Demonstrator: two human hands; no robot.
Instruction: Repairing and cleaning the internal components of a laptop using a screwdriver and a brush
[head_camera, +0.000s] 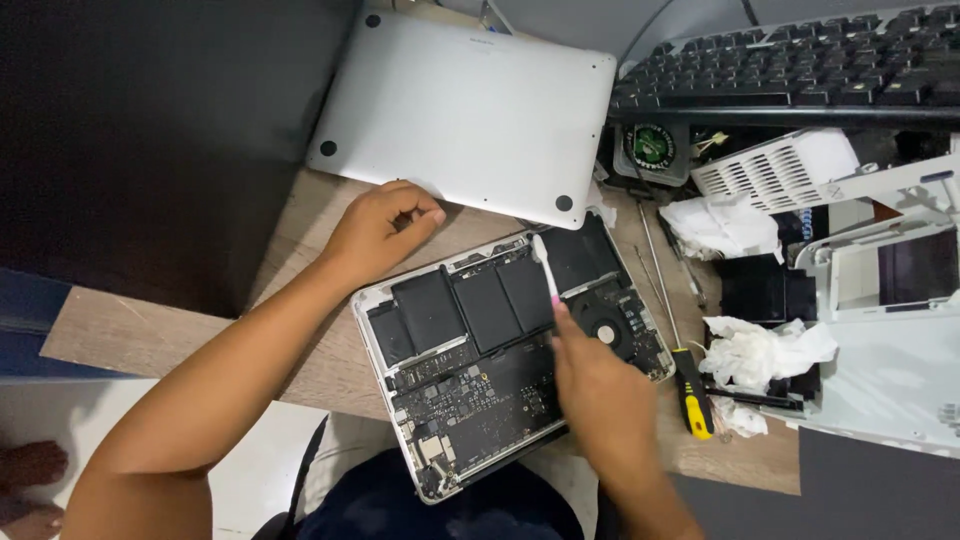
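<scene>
right hand (600, 385) clamped on white brush (545, 268), handle end hidden, left hand (378, 232) curled together on opened laptop (500, 350) edge

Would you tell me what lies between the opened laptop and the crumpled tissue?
In the head view, a yellow-handled screwdriver lies between the opened laptop and the crumpled tissue.

Both arms bare, no sleeves or rings; left hand (378, 232), right hand (598, 385); dark navy clothing below.
</scene>
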